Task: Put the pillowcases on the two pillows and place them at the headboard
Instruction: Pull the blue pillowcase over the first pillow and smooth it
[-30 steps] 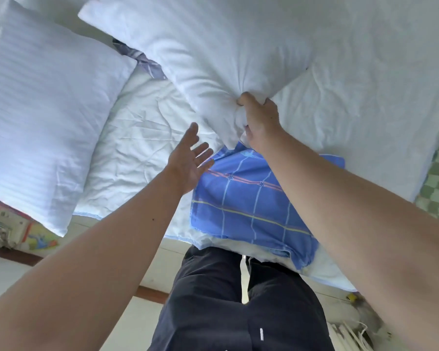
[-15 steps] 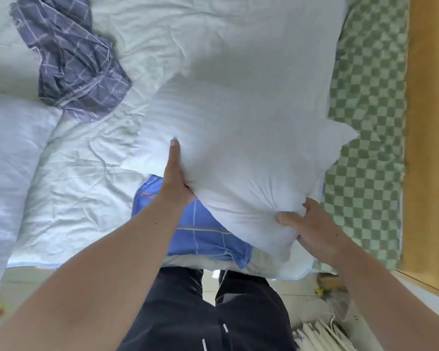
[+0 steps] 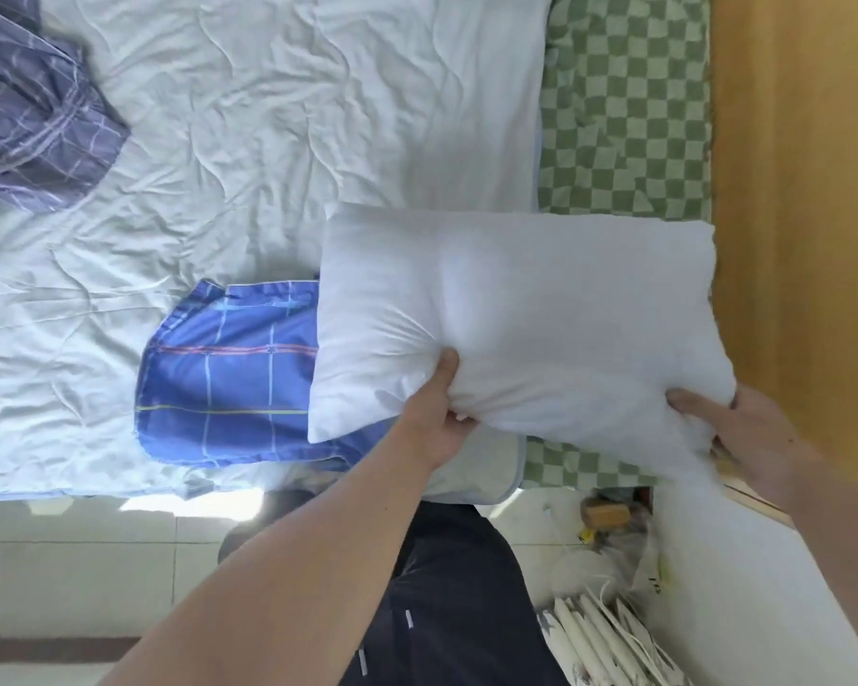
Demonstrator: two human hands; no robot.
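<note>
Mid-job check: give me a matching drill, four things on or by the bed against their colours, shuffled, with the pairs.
Things:
1. pillow
2. flat pillowcase
3. crumpled pillowcase
4. sheet

Colours:
A. green and white checks
B. bright blue with coloured lines
C. plain white
D. greyish purple with pale lines

Pairs: 1-C, 2-B, 3-D, 4-A

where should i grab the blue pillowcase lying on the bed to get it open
Take the blue pillowcase at its bare left edge, coming from the left: its right part lies under the white pillow, which the left hand and right hand hold.
</note>
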